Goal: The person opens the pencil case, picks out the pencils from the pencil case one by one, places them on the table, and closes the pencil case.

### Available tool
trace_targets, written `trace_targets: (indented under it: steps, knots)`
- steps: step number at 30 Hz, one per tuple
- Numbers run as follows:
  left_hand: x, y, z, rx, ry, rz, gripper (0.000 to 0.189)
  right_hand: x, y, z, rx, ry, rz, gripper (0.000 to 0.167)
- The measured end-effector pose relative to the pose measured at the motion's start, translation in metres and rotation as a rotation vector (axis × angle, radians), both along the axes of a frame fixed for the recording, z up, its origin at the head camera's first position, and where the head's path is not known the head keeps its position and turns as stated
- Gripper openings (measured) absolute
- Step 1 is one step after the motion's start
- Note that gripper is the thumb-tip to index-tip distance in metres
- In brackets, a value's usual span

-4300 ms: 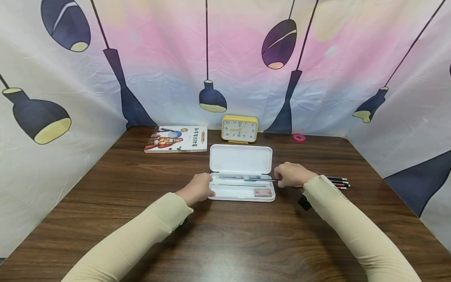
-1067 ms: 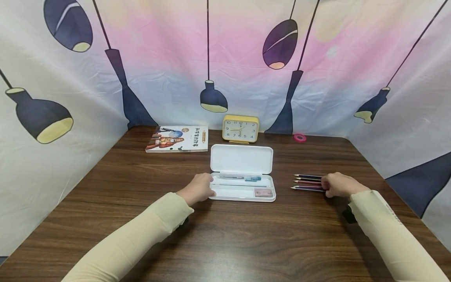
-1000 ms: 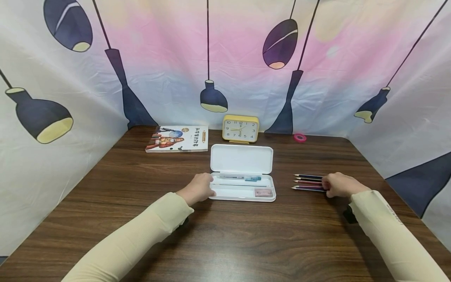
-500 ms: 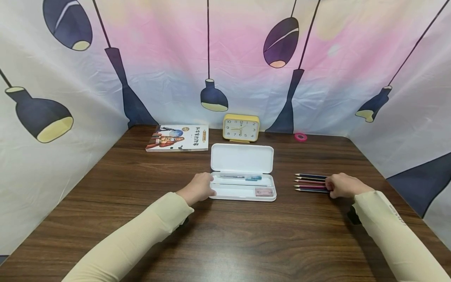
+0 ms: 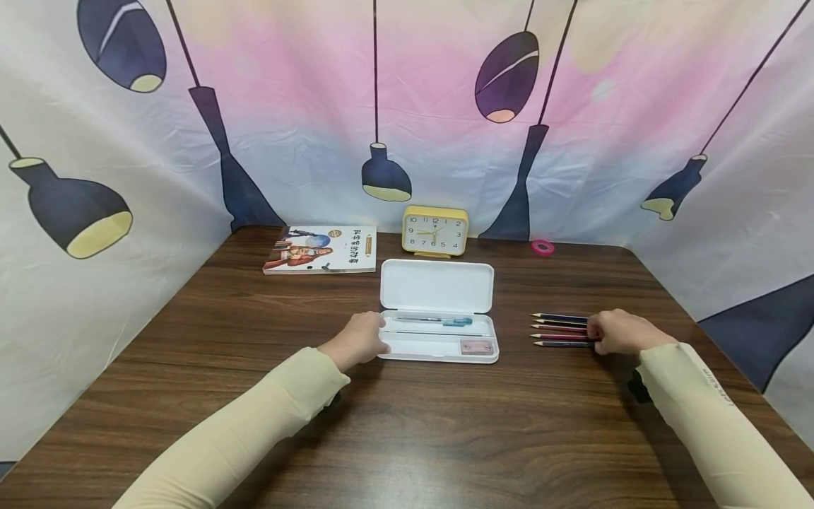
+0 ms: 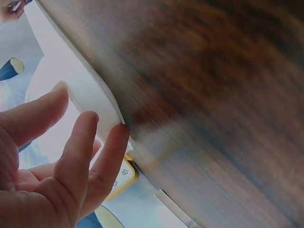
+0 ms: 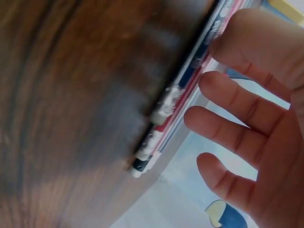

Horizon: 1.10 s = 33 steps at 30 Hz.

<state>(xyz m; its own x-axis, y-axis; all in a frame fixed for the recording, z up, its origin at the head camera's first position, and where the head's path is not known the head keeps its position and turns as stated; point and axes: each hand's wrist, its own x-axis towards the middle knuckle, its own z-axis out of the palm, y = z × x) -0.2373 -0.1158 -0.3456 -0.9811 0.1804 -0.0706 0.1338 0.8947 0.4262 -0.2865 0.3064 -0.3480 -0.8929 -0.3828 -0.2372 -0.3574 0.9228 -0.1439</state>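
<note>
A white pencil case [image 5: 437, 286] lies with its lid raised, holding a blue-capped pen [image 5: 456, 322], a thin rod along the middle and a pink eraser [image 5: 476, 347]. At its left end rests my left hand [image 5: 357, 341], thumb and fingertips against the case's edge; the left wrist view shows the thumb apart from the fingers. To the right, several pencils [image 5: 559, 326] lie side by side, tips toward the case. My right hand [image 5: 622, 332] is over their rear ends. In the right wrist view its thumb and a mostly hidden finger pinch at a pencil [image 7: 192, 66], other fingers loosely bent.
A yellow alarm clock [image 5: 435, 231] stands behind the case. Left of it lies a book [image 5: 321, 249], and a pink tape roll [image 5: 543, 247] is at the back right. A printed cloth backdrop [image 5: 305, 141] rises round the brown wooden table [image 5: 407, 431].
My right hand went from the case to the pencils, where it shifted slightly right. The nearest pencils slid right, so their tips now line up better. The left hand stayed at the case.
</note>
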Motion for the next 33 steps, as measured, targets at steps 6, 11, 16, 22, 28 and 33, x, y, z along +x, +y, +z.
trace_targets:
  steps: [6, 11, 16, 22, 28, 33]
  knots:
    - [0.0, -0.001, -0.001, 0.005, 0.006, -0.002, 0.046, 0.0, -0.007, 0.005, -0.006, 0.014, 0.01, 0.011]
    - [-0.001, -0.001, -0.001, -0.008, 0.019, -0.01, 0.046, 0.0, -0.014, 0.01, 0.008, 0.024, 0.025, 0.01]
    - [-0.001, -0.001, -0.001, -0.006, 0.008, -0.006, 0.046, -0.002, -0.02, 0.012, 0.022, 0.063, 0.056, 0.011]
    - [-0.002, -0.002, -0.001, 0.002, 0.007, -0.001, 0.046, -0.002, -0.028, 0.015, 0.022, 0.086, 0.097, 0.011]
    - [-0.002, -0.002, -0.002, 0.012, 0.008, 0.004, 0.046, -0.002, -0.035, 0.016, 0.023, 0.098, 0.125, 0.011]
    - [-0.002, -0.002, -0.003, 0.003, 0.008, -0.005, 0.046, -0.003, -0.039, 0.016, 0.024, 0.108, 0.143, 0.01]
